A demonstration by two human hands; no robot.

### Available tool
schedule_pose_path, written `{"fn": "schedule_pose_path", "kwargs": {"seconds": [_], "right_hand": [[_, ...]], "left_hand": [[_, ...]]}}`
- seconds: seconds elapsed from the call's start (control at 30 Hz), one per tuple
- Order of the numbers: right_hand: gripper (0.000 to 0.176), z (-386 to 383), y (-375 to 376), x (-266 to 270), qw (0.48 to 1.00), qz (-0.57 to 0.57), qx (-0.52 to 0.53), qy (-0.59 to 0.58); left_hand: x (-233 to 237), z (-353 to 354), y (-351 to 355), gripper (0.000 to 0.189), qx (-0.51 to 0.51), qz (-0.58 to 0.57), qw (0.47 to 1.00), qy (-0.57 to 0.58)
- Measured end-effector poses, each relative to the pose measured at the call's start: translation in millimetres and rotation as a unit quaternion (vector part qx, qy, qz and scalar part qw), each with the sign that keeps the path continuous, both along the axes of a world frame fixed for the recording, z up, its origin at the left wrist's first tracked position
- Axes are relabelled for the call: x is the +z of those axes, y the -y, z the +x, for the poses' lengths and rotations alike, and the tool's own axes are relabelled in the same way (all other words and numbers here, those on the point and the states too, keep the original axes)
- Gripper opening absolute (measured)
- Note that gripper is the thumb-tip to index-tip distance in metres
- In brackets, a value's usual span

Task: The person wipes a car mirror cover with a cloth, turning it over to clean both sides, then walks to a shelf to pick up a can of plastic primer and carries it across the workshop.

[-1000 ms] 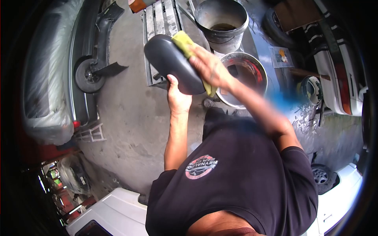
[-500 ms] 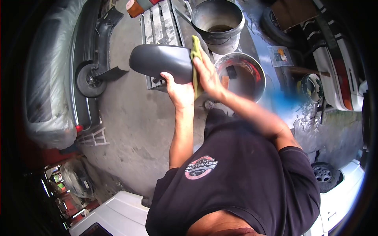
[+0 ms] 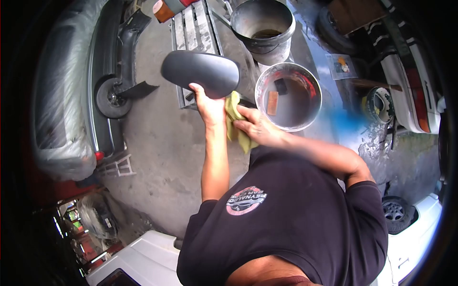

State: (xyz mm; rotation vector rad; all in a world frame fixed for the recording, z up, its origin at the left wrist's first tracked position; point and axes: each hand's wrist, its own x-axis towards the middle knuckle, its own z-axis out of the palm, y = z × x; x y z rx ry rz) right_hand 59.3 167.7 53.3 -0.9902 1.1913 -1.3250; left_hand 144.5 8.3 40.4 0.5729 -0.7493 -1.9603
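Observation:
My left hand [image 3: 211, 108] grips a smooth dark side mirror cover [image 3: 202, 71] from its near edge, thumb on the outer face. The cover is held up in front of me, above the floor and the end of a slatted bench [image 3: 190, 31]. Bunched in my right hand [image 3: 261, 127] is a yellow-green cloth [image 3: 233, 107]. The cloth sits just below the cover's right end, close against my left palm, with a loose corner hanging toward me. The underside of the cover and my left fingertips are hidden.
Right of the cover, a basin [image 3: 257, 107] contains greyish water, a brown block [image 3: 272, 103] and a dark pad [image 3: 280, 86]. Behind it stands a black bucket [image 3: 274, 42]. A plastic-wrapped car [image 3: 62, 95] is at left, a white vehicle [image 3: 403, 90] at right.
My right hand has drawn the cloth down and toward me, from the cover's right end to below it. The cover's right end now shows; my left hand has shifted slightly left.

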Motion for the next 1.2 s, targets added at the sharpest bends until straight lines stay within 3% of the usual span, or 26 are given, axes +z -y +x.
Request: {"fn": "schedule_pose_path", "kwargs": {"seconds": [0.1,0.17,0.23,0.37,0.43,0.5,0.53,0.57,0.63,0.7,0.73,0.77,0.87,0.9,0.97,1.1,1.17,1.2], "right_hand": [[0.044,-29,-23,-14,0.991,-0.010,0.071,0.109],[0.047,-42,-31,-23,0.993,0.030,-0.091,0.063],[0.048,-60,-28,-17,0.976,0.053,-0.175,0.117],[0.042,-87,-16,-11,0.951,0.047,-0.228,0.201],[0.042,-94,-10,8,0.940,0.004,-0.269,0.208],[0.044,-96,3,25,0.905,-0.054,-0.272,0.322],[0.045,-90,6,40,0.903,-0.071,-0.291,0.309],[0.046,-98,11,32,0.956,-0.070,-0.201,0.202],[0.045,-81,15,21,0.991,-0.022,-0.120,-0.057],[0.043,-30,29,-7,0.980,-0.087,-0.129,-0.127],[0.041,-22,46,4,0.928,-0.215,-0.120,-0.280],[0.039,-16,55,-1,0.939,-0.181,-0.137,-0.260],[0.039,-28,88,-24,0.994,-0.082,-0.055,-0.043],[0.038,-29,103,-28,0.997,0.015,-0.050,-0.061],[0.040,-29,125,-39,0.994,0.028,-0.080,-0.069],[0.041,-33,167,-27,0.988,0.027,-0.144,0.056],[0.036,-36,186,-21,0.980,0.089,-0.163,0.074],[0.035,-35,195,-21,0.980,0.086,-0.167,0.062]], "left_hand": [[9,16,8,0.066,0.015,0.044,0.999,-0.027],[6,32,13,0.063,0.010,0.057,0.997,-0.051],[0,47,15,0.061,0.003,0.071,0.995,-0.071],[-14,64,23,0.058,0.002,0.106,0.986,-0.128],[-19,71,24,0.057,0.006,0.130,0.980,-0.152],[-22,75,22,0.057,-0.001,0.113,0.981,-0.156],[-22,77,21,0.057,0.005,0.112,0.982,-0.154],[-20,78,19,0.057,0.002,0.110,0.984,-0.141],[-18,82,14,0.057,0.004,0.107,0.986,-0.127],[-18,82,7,0.058,-0.009,0.103,0.993,-0.064],[-12,77,0,0.064,-0.010,0.088,0.996,-0.033],[-12,86,-1,0.064,-0.005,0.085,0.996,-0.038],[-16,120,2,0.067,-0.028,0.087,0.996,-0.015],[-20,136,8,0.068,-0.060,0.062,0.995,-0.045],[-17,160,17,0.068,-0.071,0.030,0.996,-0.050],[-6,190,63,0.060,0.015,0.036,0.994,-0.101],[-27,213,93,0.057,0.030,0.088,0.968,-0.231],[-29,219,104,0.057,0.042,0.092,0.967,-0.233]]}}
